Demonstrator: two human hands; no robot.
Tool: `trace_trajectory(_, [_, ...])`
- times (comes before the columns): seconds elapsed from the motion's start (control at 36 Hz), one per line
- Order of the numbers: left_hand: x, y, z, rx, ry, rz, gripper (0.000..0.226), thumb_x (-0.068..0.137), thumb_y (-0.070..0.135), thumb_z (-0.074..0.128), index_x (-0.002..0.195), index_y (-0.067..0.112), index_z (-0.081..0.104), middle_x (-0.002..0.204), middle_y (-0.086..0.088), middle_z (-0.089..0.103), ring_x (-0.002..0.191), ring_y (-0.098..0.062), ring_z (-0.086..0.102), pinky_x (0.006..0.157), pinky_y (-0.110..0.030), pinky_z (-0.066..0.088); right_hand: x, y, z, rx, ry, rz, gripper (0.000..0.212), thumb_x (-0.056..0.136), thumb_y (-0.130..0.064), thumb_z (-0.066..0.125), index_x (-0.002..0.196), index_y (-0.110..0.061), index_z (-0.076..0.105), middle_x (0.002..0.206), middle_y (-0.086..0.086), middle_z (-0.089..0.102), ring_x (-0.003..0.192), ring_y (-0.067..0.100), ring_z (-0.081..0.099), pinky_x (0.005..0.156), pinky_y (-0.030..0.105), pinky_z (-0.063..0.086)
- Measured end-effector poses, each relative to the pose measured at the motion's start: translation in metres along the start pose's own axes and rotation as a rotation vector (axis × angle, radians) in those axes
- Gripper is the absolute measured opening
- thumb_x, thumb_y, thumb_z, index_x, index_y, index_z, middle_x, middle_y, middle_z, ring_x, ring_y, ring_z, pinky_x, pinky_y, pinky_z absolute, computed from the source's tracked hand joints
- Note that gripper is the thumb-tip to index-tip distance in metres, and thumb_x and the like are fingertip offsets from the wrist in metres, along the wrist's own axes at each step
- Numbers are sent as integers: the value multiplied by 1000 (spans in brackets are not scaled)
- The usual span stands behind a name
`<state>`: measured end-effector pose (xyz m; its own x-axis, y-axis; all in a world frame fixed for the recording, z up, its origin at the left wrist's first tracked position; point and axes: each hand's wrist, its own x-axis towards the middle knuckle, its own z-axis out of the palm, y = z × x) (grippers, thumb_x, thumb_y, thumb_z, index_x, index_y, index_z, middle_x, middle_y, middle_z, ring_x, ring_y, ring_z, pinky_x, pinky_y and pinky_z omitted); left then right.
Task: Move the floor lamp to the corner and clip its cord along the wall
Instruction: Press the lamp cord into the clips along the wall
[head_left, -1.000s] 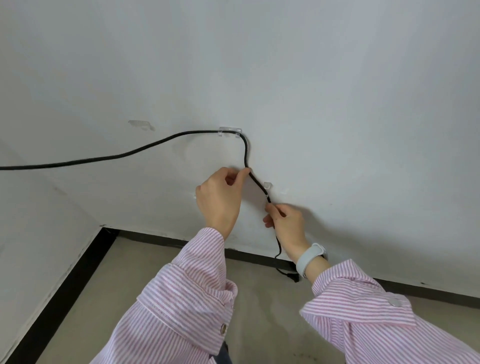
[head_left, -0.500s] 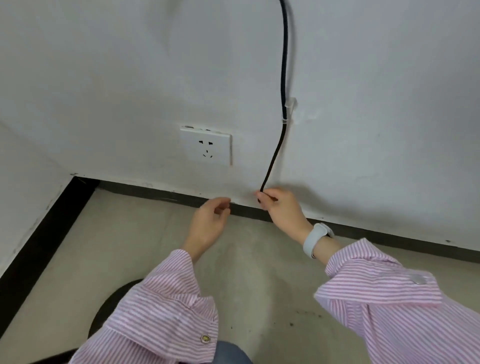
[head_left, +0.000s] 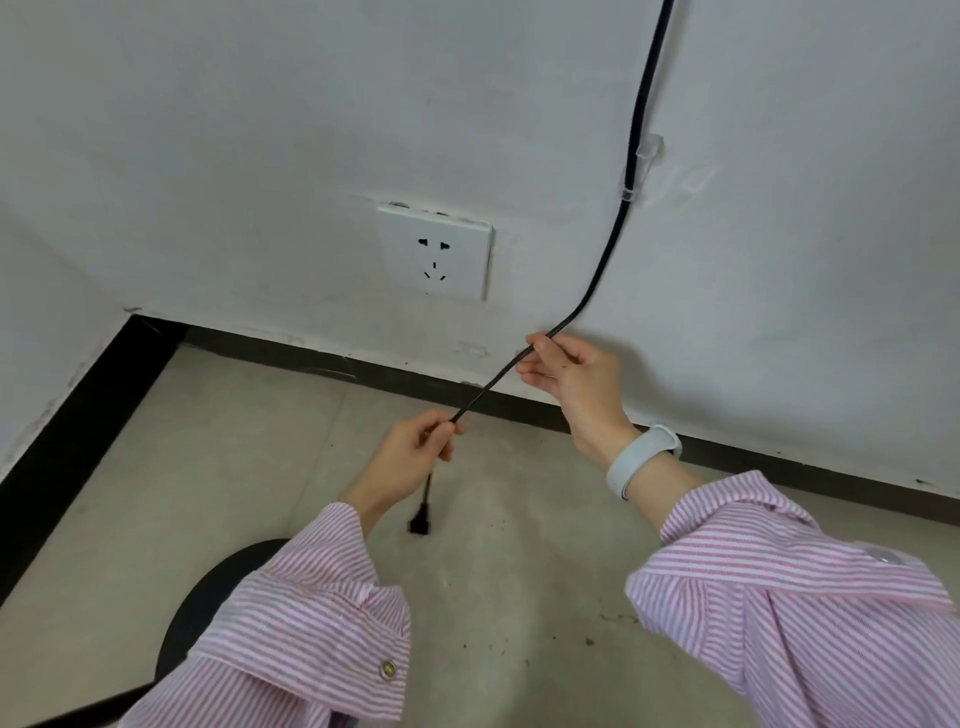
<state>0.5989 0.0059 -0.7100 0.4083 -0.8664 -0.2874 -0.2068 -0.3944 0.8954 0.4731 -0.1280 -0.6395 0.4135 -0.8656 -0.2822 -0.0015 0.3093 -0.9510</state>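
The black lamp cord (head_left: 608, 262) runs down the white wall and passes through a clear clip (head_left: 641, 166) stuck to the wall. Below the clip my right hand (head_left: 569, 371) pinches the cord close to the wall. The cord then slants down and left to my left hand (head_left: 415, 457), which grips it near its end. The black plug (head_left: 421, 522) dangles under my left hand, just above the floor. A dark round lamp base (head_left: 208, 597) shows at the bottom left, partly hidden by my sleeve.
A white wall socket (head_left: 434, 254) sits left of the cord, above the black skirting board (head_left: 363, 366). The room corner (head_left: 130, 312) lies at the left. The floor (head_left: 234, 441) is beige with specks of dirt.
My left hand has taken hold of the cord near the plug. My right hand slid lower along the cord. The view dropped from the upper clips to the socket and floor.
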Motion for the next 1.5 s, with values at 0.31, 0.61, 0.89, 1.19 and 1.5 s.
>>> trace_trajectory(0.31, [11, 1, -11, 375, 281, 267, 18, 90, 21, 54, 100, 13, 68, 74, 2, 55, 60, -14, 51, 54, -27, 40, 1, 35, 24, -240, -117, 43, 12, 87, -11, 56, 94, -6, 65, 70, -1, 62, 63, 9, 59, 58, 12, 50])
trace_trajectory(0.61, [8, -32, -31, 315, 31, -5, 21, 93, 14, 48, 104, 16, 66, 72, 2, 62, 68, -7, 57, 59, -17, 43, 10, 43, 26, -219, 77, 47, 11, 87, -8, 55, 83, -8, 65, 64, 0, 61, 61, 10, 58, 59, 13, 49])
trace_trajectory(0.89, [38, -29, -36, 376, 382, 33, 2, 86, 12, 60, 87, 13, 61, 73, 2, 63, 68, -18, 58, 61, -27, 40, 16, 41, 34, 59, 147, 202, 13, 90, -10, 53, 79, -11, 60, 71, 3, 62, 63, 10, 59, 61, 16, 51])
trace_trajectory(1.19, [58, -13, -26, 442, 482, 4, 6, 87, 17, 60, 88, 12, 64, 79, -5, 68, 63, -15, 51, 46, -20, 30, 25, 42, 43, 156, 305, 219, 16, 88, -6, 55, 72, -10, 55, 69, 5, 61, 64, 12, 59, 65, 19, 51])
trace_trajectory(1.5, [70, 8, -21, 406, 499, 24, 9, 85, 16, 61, 87, 10, 67, 81, -8, 71, 69, -22, 60, 59, -29, 45, 26, 54, 28, 30, 422, 164, 7, 88, -8, 53, 86, -2, 56, 69, 5, 62, 55, 11, 58, 47, 13, 48])
